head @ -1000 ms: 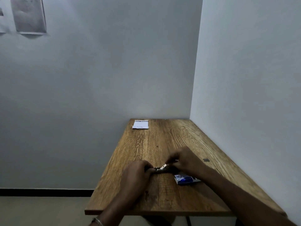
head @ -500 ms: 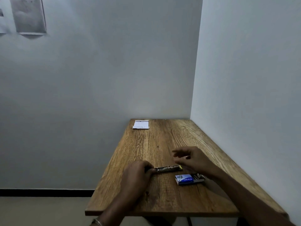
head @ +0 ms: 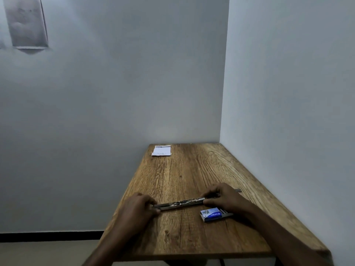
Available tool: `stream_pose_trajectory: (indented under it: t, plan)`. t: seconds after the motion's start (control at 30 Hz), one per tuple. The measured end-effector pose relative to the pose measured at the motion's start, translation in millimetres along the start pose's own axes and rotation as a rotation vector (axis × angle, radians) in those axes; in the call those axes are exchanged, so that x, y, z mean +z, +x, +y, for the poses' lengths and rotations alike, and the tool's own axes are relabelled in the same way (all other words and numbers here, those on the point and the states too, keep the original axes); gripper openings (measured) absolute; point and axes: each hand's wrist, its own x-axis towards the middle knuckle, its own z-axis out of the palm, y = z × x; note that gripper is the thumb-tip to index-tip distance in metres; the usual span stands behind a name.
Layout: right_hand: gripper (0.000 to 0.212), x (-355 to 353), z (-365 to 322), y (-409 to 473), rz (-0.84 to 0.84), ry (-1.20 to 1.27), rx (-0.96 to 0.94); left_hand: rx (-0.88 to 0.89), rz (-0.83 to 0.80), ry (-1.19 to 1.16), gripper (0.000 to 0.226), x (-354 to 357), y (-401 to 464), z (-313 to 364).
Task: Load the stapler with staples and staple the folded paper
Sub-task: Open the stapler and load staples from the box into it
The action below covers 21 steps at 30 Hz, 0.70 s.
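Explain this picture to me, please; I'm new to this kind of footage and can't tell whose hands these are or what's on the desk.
There is no machine here. One camera sits on a person's head and looks forward and down, so the two arms reaching in from the bottom are that person's own.

They work at a wooden table pushed into a corner of the room. Both hands hold a stapler that lies opened out flat on the wood: the left hand has a grip on one end, the right hand on the other.

Just in front of the right hand lies a small blue box of staples, slid partly open. At the far left corner lies a folded paper, untouched.
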Motion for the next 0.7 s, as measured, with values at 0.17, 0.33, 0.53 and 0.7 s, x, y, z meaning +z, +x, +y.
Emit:
stream_pose_trajectory:
  t: [0.17, 0.33, 0.53, 0.7]
  plan:
    - [0.022, 1.7, -2.6, -2.1, 0.004, -0.042, -0.045, -0.009, -0.038, -0.121, 0.018, -11.8, 4.9, -2.5]
    - [0.022, 2.6, -2.0, -3.5, 0.021, -0.029, -0.057, -0.006, 0.057, -0.400, 0.012, -15.9, 20.4, 26.0]
    - [0.014, 3.9, -0.9, -4.0, 0.048, -0.024, -0.097, 0.174, 0.102, -0.439, 0.025, 14.5, 40.5, 74.5]
    - [0.024, 5.2, 0.0, -4.2, 0.066, 0.063, -0.112, 0.223, 0.034, -0.307, 0.017, 45.9, 47.1, 94.5]
